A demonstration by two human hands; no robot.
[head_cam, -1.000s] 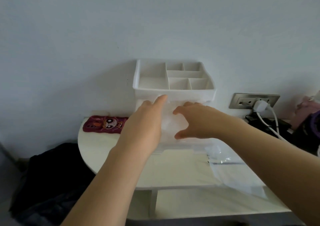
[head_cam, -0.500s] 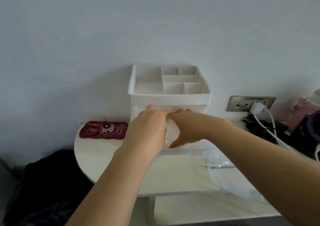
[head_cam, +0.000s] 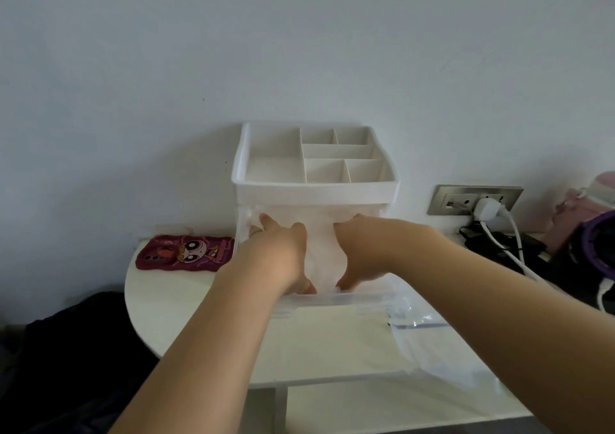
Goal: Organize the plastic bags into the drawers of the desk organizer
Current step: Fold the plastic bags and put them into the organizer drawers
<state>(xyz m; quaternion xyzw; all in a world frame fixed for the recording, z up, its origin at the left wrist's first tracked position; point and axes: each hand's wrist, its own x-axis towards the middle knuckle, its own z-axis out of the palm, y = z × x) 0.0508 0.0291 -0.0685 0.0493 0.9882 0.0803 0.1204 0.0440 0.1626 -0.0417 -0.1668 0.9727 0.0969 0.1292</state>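
Note:
A white desk organizer [head_cam: 314,194] with a divided top tray stands on the table against the wall. Its clear drawer [head_cam: 349,302] is pulled out toward me. Both my hands reach into the drawer, pressing on a pale plastic bag [head_cam: 324,254] inside it. My left hand [head_cam: 276,255] lies on the bag's left part with fingers stretched toward the back. My right hand [head_cam: 361,250] lies on its right part, thumb down near the drawer front. Another clear plastic bag [head_cam: 432,343] lies flat on the table, to the right of the drawer.
A red cartoon phone case [head_cam: 184,253] lies left of the organizer. A wall socket [head_cam: 474,200] with a white plug and cables sits at the right, beside dark and pink-purple items [head_cam: 592,234]. Dark fabric [head_cam: 66,350] lies below the white table [head_cam: 332,343] at the left.
Both hands have moved deeper into the drawer and spread apart over the bag. The view has tilted up slightly.

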